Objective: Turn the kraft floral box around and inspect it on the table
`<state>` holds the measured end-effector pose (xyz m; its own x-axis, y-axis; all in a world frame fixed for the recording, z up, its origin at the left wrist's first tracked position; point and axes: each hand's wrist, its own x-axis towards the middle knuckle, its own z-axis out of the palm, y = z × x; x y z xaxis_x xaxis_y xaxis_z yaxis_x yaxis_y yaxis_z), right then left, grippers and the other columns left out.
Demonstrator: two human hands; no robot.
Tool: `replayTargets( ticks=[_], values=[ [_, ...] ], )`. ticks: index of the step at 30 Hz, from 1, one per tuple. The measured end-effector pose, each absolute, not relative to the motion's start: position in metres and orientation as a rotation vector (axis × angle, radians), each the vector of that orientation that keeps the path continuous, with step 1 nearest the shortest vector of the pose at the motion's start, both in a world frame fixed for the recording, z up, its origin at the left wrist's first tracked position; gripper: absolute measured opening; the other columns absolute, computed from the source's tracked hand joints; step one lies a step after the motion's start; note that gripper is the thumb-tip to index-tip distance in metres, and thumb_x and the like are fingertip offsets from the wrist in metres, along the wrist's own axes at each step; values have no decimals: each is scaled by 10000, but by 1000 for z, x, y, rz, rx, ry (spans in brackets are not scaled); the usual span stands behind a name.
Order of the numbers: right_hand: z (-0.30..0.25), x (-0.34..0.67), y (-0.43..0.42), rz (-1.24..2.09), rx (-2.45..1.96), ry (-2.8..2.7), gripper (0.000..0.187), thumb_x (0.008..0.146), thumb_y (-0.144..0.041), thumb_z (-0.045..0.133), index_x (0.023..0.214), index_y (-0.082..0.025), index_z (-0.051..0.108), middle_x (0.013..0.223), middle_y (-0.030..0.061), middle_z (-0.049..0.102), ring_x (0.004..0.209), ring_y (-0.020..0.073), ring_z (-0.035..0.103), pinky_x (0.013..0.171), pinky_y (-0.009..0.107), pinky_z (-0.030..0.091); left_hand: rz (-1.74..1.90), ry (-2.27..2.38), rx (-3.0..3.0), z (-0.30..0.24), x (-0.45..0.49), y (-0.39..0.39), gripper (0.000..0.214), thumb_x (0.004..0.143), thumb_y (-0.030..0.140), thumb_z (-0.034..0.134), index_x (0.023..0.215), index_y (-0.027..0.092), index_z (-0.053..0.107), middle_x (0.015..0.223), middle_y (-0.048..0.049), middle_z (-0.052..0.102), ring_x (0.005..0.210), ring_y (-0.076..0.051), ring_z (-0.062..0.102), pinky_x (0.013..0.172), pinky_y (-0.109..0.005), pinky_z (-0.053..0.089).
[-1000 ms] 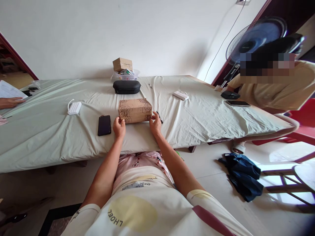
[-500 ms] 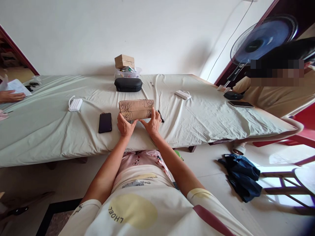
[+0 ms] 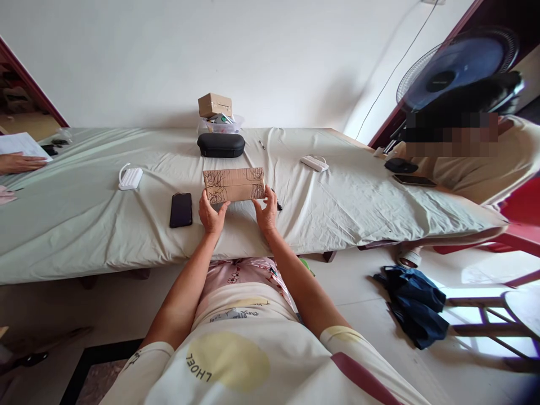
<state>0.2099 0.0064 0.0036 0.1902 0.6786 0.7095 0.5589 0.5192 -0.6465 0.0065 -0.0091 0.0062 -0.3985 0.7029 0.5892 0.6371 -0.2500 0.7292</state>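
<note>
Between my two hands is a brown cardboard box (image 3: 234, 184) with dark scribbled loops at its corners. My left hand (image 3: 212, 215) grips its lower left corner, thumb along the near edge. At the lower right corner, my right hand (image 3: 265, 212) holds it with thumb and fingers. The fingers behind the box are partly hidden. Just right of my right hand, a black object (image 3: 279, 206), partly covered, lies on the cloth. A dark phone (image 3: 181, 210) rests left of my left hand.
A pale cloth covers the table (image 3: 84, 225). Behind the box sit a black case (image 3: 221, 145) and a plastic basket (image 3: 206, 125) with a small carton (image 3: 215, 105). White power banks (image 3: 131, 178) lie either side. One person sits right; another's hand (image 3: 23, 163) holds paper at left.
The box has tilted slightly, showing more of its scribbled face. My thumbs have moved apart toward its two corners. The person at right has leaned down and left.
</note>
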Motion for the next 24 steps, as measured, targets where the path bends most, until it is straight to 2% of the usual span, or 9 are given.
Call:
replayTargets(
  ticks=[3, 6, 11, 15, 20, 24],
  values=[
    [3, 212, 7, 128, -1104, -1385, 528, 1022, -389, 520, 1536, -281, 467, 1372, 144, 635, 1212, 254, 638, 936, 415, 589, 1824, 1869, 1657, 5, 3, -8, 808, 917, 571, 723, 1535, 153, 411, 1525, -251, 542, 1451, -349, 524, 1172, -448, 448],
    [4, 214, 7, 124, -1086, -1304, 456, 1035, -415, 448, 1459, -275, 541, 1276, 121, 680, 1162, 223, 676, 908, 381, 597, 1857, 1849, 1607, 5, 0, -8, 702, 943, 573, 688, 1462, 148, 482, 1443, -238, 595, 1350, -320, 599, 1082, -408, 507],
    [4, 216, 3, 143, -1029, -1233, 402, 1018, -454, 476, 1334, -246, 612, 1205, 116, 696, 1098, 219, 695, 874, 370, 603, 1903, 1856, 1541, 7, -5, -9, 636, 910, 631, 705, 1306, 153, 568, 1310, -195, 646, 1146, -273, 670, 916, -350, 559],
    [2, 217, 7, 195, -1062, -1262, 389, 1025, -453, 453, 1311, -245, 614, 1194, 106, 706, 1096, 211, 698, 882, 364, 603, 1911, 1826, 1541, 8, -7, -8, 536, 946, 607, 662, 1226, 157, 587, 1249, -172, 660, 1102, -253, 672, 857, -328, 565],
    [-1, 217, 13, 322, -1063, -1361, 418, 983, -371, 503, 1373, -235, 567, 1310, 133, 694, 1173, 220, 692, 896, 368, 617, 1824, 1864, 1496, 5, -10, -2, 324, 1003, 474, 596, 1131, 176, 602, 1151, -139, 689, 1091, -240, 675, 850, -315, 568],
    [-3, 218, 13, 386, -1067, -1421, 541, 931, -300, 556, 1465, -239, 499, 1379, 147, 662, 1257, 244, 661, 914, 392, 624, 1763, 1898, 1487, 2, -11, 2, 214, 973, 355, 616, 1100, 183, 597, 1133, -133, 699, 1100, -253, 683, 985, -372, 538]
  ],
)
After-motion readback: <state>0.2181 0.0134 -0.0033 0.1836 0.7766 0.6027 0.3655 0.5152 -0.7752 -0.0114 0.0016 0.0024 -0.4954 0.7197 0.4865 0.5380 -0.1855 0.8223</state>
